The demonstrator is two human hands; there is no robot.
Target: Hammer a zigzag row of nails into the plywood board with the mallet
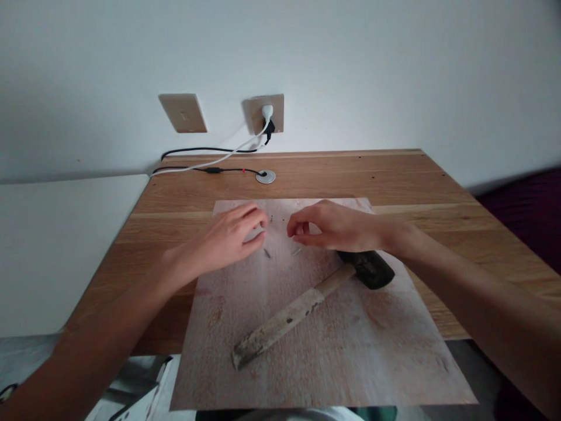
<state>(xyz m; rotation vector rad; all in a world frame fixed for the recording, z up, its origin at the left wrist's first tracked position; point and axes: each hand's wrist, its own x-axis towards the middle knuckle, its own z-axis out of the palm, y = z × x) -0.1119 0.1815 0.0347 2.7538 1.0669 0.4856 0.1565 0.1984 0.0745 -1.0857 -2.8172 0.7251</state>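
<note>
My left hand (241, 231) hovers over the left far part of a whitish, worn-looking board (350, 339). Its fingers curl loosely and the thumb stands apart, with nothing seen between them. Facing it, my right hand (326, 225) has bent fingers and a thumb close to the fingertips; no held thing shows. Below the left hand lies a small thin nail-like piece (267, 252), and a similar pale one (297, 250) is just under the right. A hammer (280, 321) with a dark head and worn wooden handle rests diagonally on the board, its head partly behind my right wrist.
The board lies on a wooden tabletop (175, 225) and overhangs its front edge. Behind are a cable grommet (265, 176), black and white cables (214, 155) and a wall socket (276, 111). A white surface (65, 251) adjoins on the left; dark purple fabric (526, 204) is at right.
</note>
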